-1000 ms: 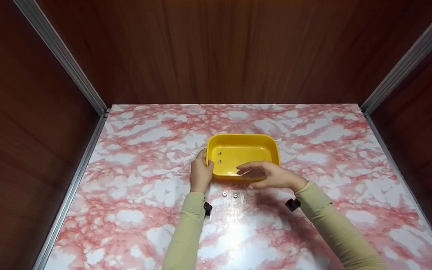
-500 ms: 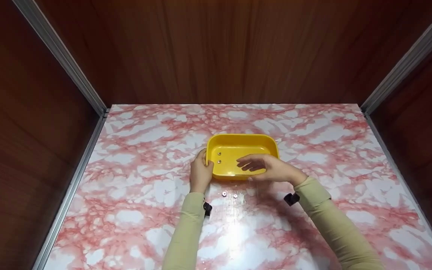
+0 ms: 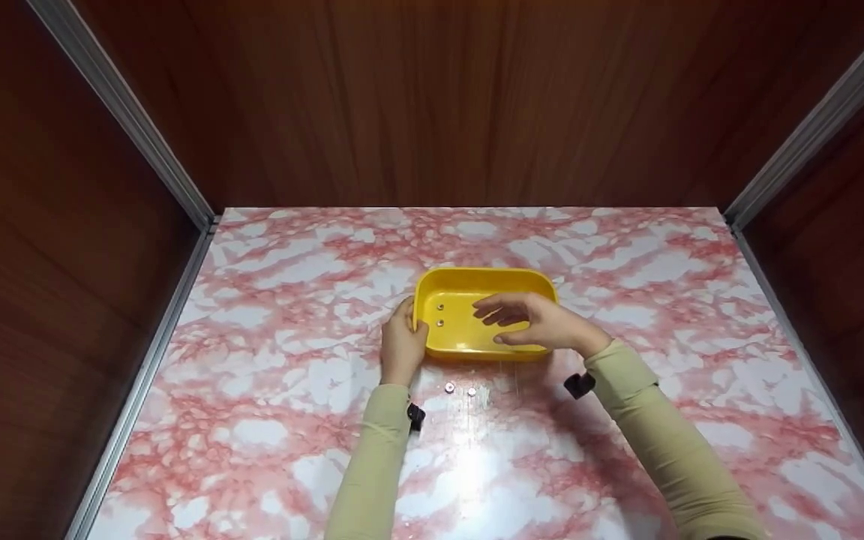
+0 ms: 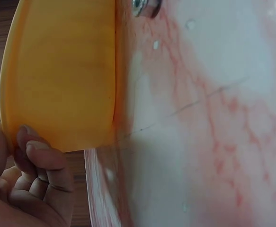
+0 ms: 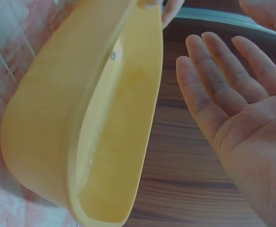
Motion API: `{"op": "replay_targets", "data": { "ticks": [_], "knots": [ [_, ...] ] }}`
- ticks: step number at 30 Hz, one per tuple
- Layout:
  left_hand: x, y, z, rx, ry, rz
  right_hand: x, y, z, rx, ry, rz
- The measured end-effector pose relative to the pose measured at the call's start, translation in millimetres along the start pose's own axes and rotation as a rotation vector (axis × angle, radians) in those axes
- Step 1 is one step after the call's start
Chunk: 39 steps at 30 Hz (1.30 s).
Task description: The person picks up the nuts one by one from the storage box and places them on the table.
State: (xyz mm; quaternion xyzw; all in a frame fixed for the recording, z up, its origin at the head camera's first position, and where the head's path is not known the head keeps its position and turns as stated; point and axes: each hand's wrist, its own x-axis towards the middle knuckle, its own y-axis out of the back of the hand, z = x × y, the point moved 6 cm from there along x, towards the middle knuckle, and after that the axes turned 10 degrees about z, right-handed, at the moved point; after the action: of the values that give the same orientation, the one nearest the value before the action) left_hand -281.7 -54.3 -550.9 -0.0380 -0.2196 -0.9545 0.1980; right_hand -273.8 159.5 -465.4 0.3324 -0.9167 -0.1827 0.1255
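A yellow plastic tub [image 3: 484, 280] with rounded corners stands on the table. Its left wall is gripped at the rim by my left hand [image 3: 403, 346], the thumb on the near corner. Two small shiny metal pieces [image 3: 440, 323] that look like nuts lie in the left part of the tub. Over its right half, my right hand [image 3: 544, 324] hovers with relaxed fingers; in the right wrist view the palm [image 5: 256, 132] shows nothing held. Two similar small metal pieces [image 3: 449, 387] lie on the table in front of the tub, one seen closer [image 4: 146, 7] in the left wrist view.
The tabletop [image 3: 289, 420] has a pink and white marbled pattern. Brown wood-look panels [image 3: 432, 105] rise at the back and both sides, with grey metal strips [image 3: 139, 135] along the corners.
My right hand has moved up and away from the tub's near rim to over its inside, its thumb and fingers spreading apart. The left hand, tub and metal pieces have stayed put.
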Motion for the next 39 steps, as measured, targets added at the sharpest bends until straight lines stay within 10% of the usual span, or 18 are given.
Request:
{"op": "replay_targets", "data": {
  "ticks": [39],
  "knots": [
    [1.2, -0.3, -1.5, 0.012, -0.013, 0.002, 52.8, 21, 1, 0.026, 0.003, 0.047]
  ]
}}
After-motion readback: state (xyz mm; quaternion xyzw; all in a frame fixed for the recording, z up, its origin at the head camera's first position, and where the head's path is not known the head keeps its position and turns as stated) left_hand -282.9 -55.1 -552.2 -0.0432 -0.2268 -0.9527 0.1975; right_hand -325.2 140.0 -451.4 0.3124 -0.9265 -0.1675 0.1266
